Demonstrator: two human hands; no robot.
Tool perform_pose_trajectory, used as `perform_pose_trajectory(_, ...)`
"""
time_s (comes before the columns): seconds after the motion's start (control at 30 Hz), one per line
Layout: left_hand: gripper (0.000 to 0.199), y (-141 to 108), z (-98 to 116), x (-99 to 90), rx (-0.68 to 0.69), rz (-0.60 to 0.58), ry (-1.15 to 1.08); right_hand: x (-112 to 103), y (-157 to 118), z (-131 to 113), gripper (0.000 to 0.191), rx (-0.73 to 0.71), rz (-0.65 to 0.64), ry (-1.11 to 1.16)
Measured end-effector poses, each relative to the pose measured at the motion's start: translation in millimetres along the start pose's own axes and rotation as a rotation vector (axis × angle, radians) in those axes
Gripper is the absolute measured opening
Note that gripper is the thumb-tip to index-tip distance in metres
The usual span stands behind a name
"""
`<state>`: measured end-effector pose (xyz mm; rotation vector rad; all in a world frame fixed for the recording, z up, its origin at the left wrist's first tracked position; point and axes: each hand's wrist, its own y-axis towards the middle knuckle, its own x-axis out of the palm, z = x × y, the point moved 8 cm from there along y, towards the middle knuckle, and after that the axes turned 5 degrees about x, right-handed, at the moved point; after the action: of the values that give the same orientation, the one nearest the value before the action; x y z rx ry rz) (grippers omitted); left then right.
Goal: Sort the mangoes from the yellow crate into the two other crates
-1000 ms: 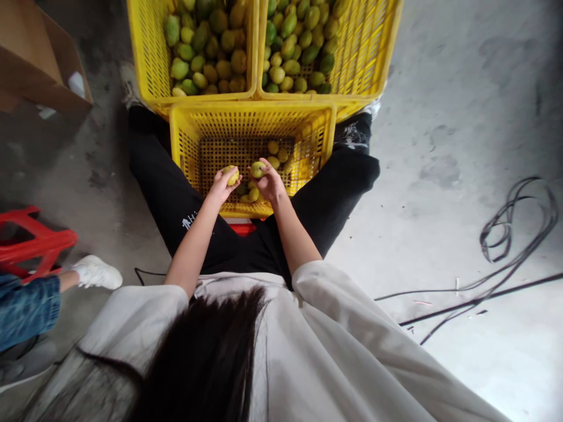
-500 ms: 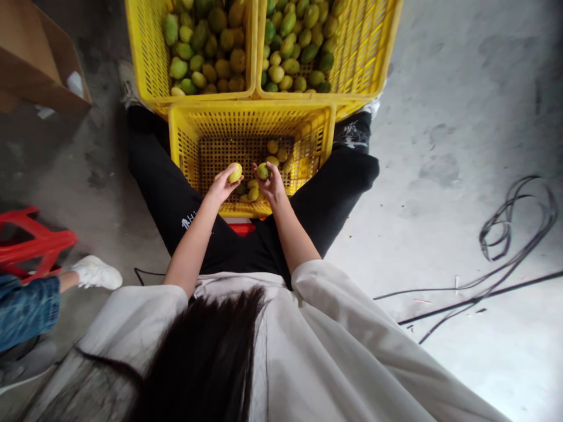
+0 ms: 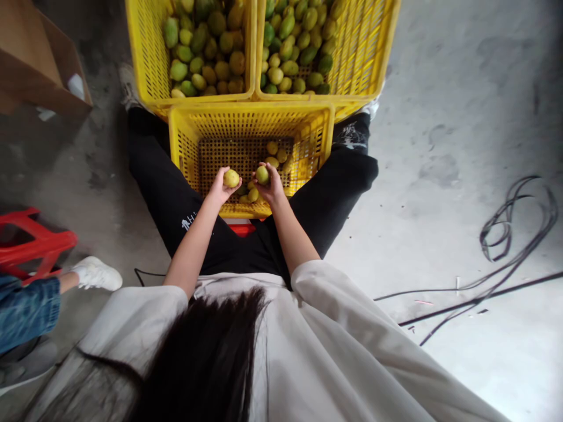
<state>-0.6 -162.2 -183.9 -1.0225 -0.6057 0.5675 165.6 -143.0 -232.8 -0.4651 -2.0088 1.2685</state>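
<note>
My left hand holds a yellow fruit over the near yellow basket. Just to the right, my right hand is closed round a greener fruit. The two hands are apart. Below them in the near basket lie several small yellow fruits, mostly on its right side; my right hand partly hides some of them.
Beyond stand a left yellow crate and a right yellow crate, both with many green and yellow fruits. A cardboard box, red stool, another person's shoe and black cables lie around.
The fruit in my left hand has moved slightly left and down and sits lower in the fingers. The fruit in my right hand has turned a little.
</note>
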Motion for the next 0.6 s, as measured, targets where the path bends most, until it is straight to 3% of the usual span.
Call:
perform_pose_trajectory(0.27,0.042,12.6,-11.0,-14.4,-0.121,0.081,-0.022,-2.9,18.7,5.8,0.036,0.038,-0.056,-0.017)
perform_pose_trajectory(0.43,0.024,9.7,-9.4,-9.7,-0.096,0.043,-0.031,-4.6,16.5,3.6,0.032,-0.010,-0.036,-0.018)
perform_pose_trajectory(0.6,0.020,0.6,-6.3,0.4,-0.065,-0.054,0.107,-1.7,7.6,9.2,0.030,0.068,-0.029,0.009)
